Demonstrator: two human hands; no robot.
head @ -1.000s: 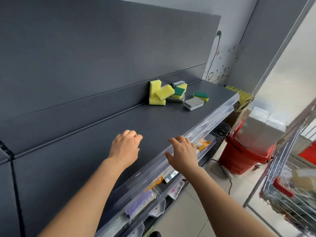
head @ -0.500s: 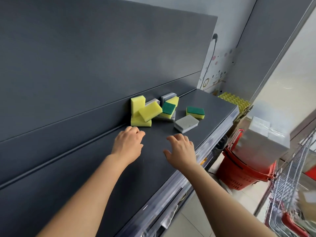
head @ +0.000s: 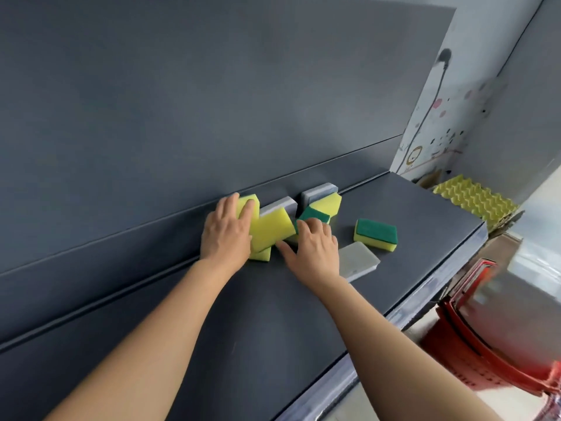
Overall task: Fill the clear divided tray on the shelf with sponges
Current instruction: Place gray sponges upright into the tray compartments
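Early stage, nothing loaded, and the clear divided tray isn't in view. Sponge pile [head: 273, 230] sits loose on the dark shelf [head: 273, 314], mid-frame. Left hand [head: 226, 235] lies flat-fingered on a yellow sponge [head: 247, 205]. Right hand [head: 315, 250] is spread over a green-topped sponge [head: 314, 214]. Neither has a closed grasp. Every sponge is left to move.

We take this for a shop, seen at a display shelf [head: 303, 314]. It is dark grey metal with a tall matching back panel [head: 212, 101] in flat sections, the kind of fitting shops use for goods. A clear plastic strip [head: 409, 308] runs along its front edge. Loose sponges [head: 376, 233] in yellow, green and grey lie on it like stock. Lower down beside the shelf we see a red plastic basket [head: 473, 344], blurred, of the shopping kind.
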